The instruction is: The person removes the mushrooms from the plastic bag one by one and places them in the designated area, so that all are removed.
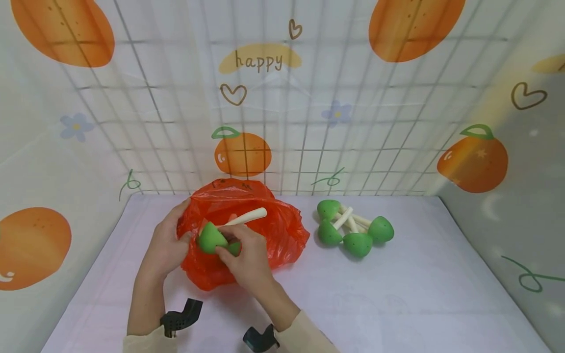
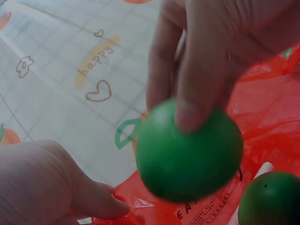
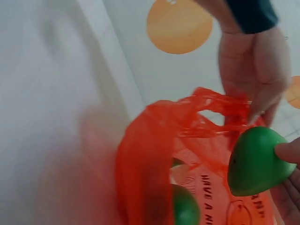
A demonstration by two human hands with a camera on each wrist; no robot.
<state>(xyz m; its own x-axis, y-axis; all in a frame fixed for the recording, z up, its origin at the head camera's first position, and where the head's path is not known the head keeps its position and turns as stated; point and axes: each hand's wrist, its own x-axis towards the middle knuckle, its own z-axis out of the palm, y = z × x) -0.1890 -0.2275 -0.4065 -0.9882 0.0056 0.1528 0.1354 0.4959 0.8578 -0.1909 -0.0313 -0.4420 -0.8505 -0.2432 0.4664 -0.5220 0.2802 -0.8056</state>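
Note:
A toy mushroom with a green cap [image 1: 211, 239] and a white stem [image 1: 248, 216] is pinched by my right hand [image 1: 250, 252] at the mouth of a red plastic bag [image 1: 282, 230]. Thumb and fingertips press on the cap, which shows large in the left wrist view [image 2: 187, 159]. Gripping the bag's left rim is my left hand [image 1: 166, 245], with the red film bunched at its fingers in the right wrist view [image 3: 255, 70]. Inside the bag another green cap [image 3: 185, 206] shows, partly hidden by the bag's side.
Right of the bag, several green-capped toy mushrooms [image 1: 357, 243] lie in a cluster, stems toward the middle. A white table [image 1: 397, 304] carries everything. Behind it stands a wire grid [image 1: 309, 166] under a sheet printed with oranges, and side walls of sheet flank the table.

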